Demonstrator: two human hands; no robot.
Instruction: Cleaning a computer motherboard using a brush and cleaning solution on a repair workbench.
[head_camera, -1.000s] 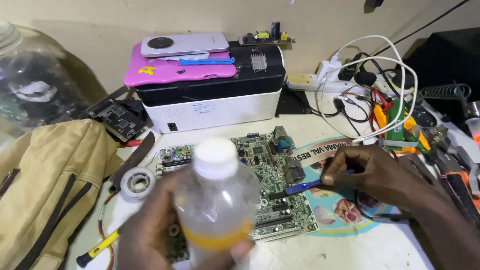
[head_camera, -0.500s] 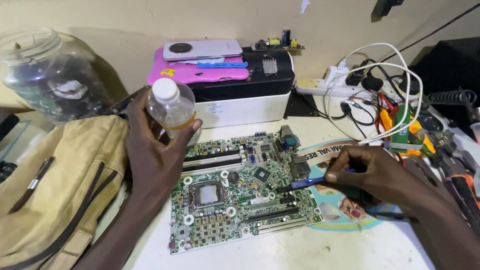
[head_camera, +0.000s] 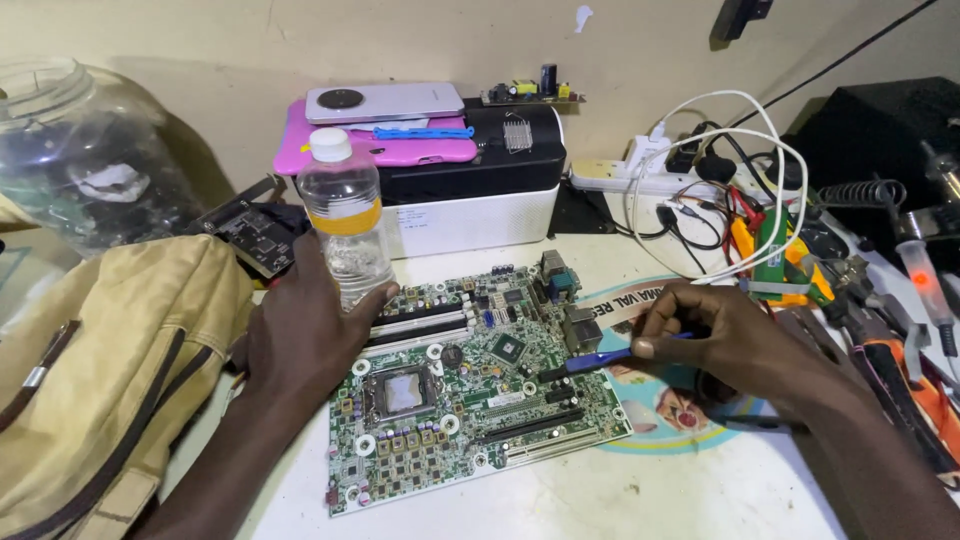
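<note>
A green computer motherboard (head_camera: 470, 385) lies flat on the white table in front of me. My left hand (head_camera: 305, 335) grips the lower part of a small clear plastic bottle (head_camera: 344, 215) with a white cap and a yellow band, held upright at the board's far left corner. My right hand (head_camera: 735, 335) holds a thin blue tool (head_camera: 600, 358), its tip touching the board's right side near a black slot.
A tan bag (head_camera: 100, 370) lies at the left beside a large clear jar (head_camera: 85, 150). Behind the board stands a black-and-white printer (head_camera: 470, 190) with a pink tablet and a phone on top. A power strip with tangled cables (head_camera: 720, 190) and hand tools (head_camera: 880, 320) crowd the right.
My left hand has carried the bottle from close under the camera out to the board's far left corner and brought it upright. The right hand with the blue tool has stayed put.
</note>
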